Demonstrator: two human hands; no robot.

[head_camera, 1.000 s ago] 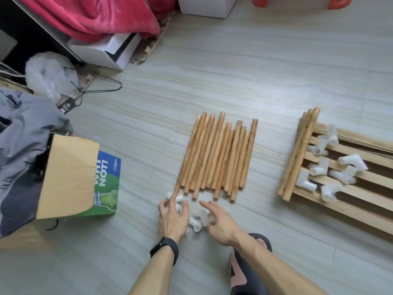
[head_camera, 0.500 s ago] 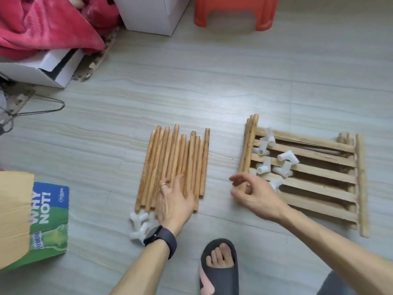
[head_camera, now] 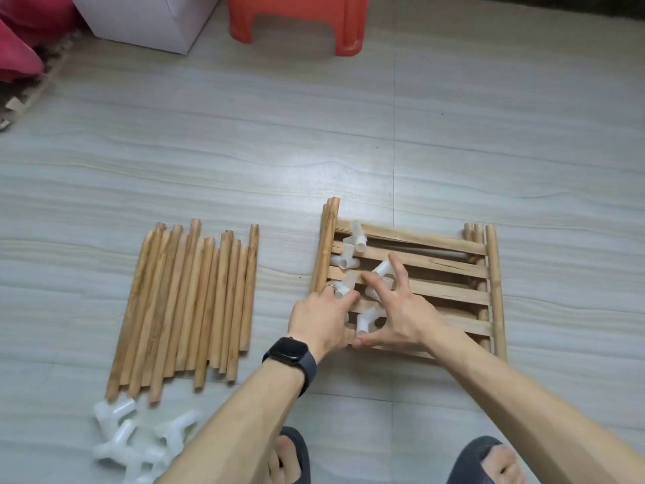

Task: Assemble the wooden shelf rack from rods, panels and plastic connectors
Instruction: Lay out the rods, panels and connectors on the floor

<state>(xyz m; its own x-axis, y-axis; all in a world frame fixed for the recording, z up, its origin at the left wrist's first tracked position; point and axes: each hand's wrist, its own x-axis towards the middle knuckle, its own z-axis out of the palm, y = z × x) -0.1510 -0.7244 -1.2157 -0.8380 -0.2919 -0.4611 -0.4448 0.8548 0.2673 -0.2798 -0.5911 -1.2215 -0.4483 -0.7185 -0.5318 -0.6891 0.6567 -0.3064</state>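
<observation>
While left hand point(head_camera: 324, 317) touches connector point(head_camera: 345, 287), right hand point(head_camera: 405, 316) splays above panel point(head_camera: 446, 267).

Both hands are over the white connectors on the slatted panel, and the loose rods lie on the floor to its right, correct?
No. The head view shows the loose rods on the floor to the left of the slatted panel, not its right. The left hand and right hand are indeed over the white connectors on it.

Pale grey tiled floor point(head_camera: 488, 134), orange plastic stool point(head_camera: 296, 19), white box point(head_camera: 146, 19).
</observation>
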